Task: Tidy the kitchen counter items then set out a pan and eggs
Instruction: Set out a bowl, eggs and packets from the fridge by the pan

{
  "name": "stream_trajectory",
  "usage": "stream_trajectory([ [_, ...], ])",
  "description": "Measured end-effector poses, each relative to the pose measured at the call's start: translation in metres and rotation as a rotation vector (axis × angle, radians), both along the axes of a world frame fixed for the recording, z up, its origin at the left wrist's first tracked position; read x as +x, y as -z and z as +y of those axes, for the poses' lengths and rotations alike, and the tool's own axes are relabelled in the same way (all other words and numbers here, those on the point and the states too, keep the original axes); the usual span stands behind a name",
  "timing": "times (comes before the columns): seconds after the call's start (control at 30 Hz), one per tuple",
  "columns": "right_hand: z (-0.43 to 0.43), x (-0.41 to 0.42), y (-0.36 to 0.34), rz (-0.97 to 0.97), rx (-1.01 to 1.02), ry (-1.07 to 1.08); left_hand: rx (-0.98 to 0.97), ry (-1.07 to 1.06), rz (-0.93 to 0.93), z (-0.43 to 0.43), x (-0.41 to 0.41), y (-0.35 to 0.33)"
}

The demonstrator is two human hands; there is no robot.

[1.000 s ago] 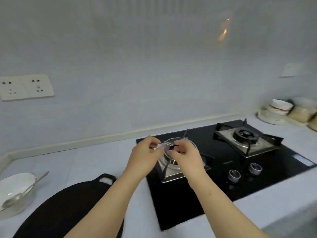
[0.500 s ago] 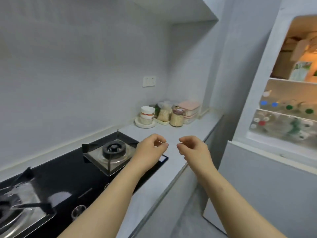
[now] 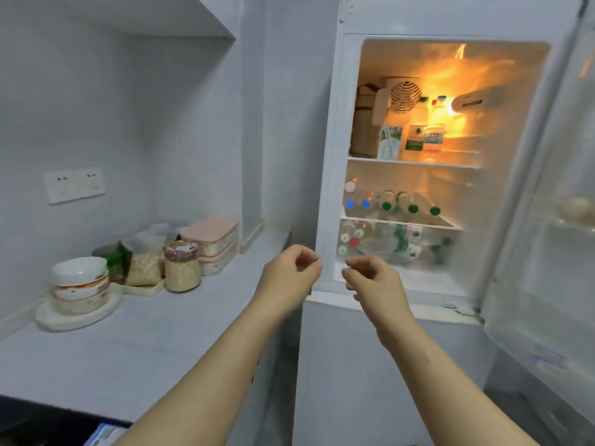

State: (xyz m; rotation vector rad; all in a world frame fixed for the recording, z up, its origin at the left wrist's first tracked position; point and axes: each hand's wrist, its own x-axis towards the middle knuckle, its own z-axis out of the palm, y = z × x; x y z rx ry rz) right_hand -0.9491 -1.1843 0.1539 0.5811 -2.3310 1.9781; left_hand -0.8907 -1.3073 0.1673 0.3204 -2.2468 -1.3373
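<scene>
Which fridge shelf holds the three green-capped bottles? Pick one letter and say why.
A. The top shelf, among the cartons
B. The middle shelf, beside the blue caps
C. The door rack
B: the green-capped bottles lie in a row on the middle shelf of the open fridge, to the right of the blue caps and below the cartons.

The fridge door [image 3: 553, 220] is being chopped off by the right edge, and what look like eggs [image 3: 576, 209] in its rack are being smeared into pale blobs. Labels on the bottles [image 3: 388, 202] are being blurred past reading. The black stove [image 3: 19, 420] is being clipped bottom left.
</scene>
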Motion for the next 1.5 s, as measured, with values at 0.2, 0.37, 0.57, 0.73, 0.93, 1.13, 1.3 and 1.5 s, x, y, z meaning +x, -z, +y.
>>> stream_trajectory([
  [0.2,0.034,-0.089,-0.032,0.064,-0.056,0.243,-0.058,0.271,0.053,0.027,-0.123,-0.036],
  [0.37,0.097,-0.145,-0.054,0.147,-0.048,0.427,-0.062,0.459,0.067,0.085,-0.205,-0.051],
  [0.57,0.175,-0.198,-0.088,0.281,0.049,0.616,-0.053,0.586,0.137,0.168,-0.276,-0.069],
  [0.73,0.229,-0.228,-0.122,0.423,0.28,0.791,-0.087,0.685,0.206,0.228,-0.32,-0.092],
  [0.93,0.284,-0.256,-0.142,0.385,0.612,0.992,-0.213,0.773,0.283,0.283,-0.366,-0.118],
  [1.13,0.301,-0.274,-0.136,0.19,0.822,0.963,-0.48,0.889,0.135,0.312,-0.394,-0.119],
  [1.3,0.3,-0.281,-0.13,0.14,0.956,0.935,-0.631,0.947,0.08,0.318,-0.403,-0.117],
  [1.5,0.299,-0.28,-0.131,0.129,1.049,0.933,-0.779,0.905,0.084,0.319,-0.403,-0.118],
])
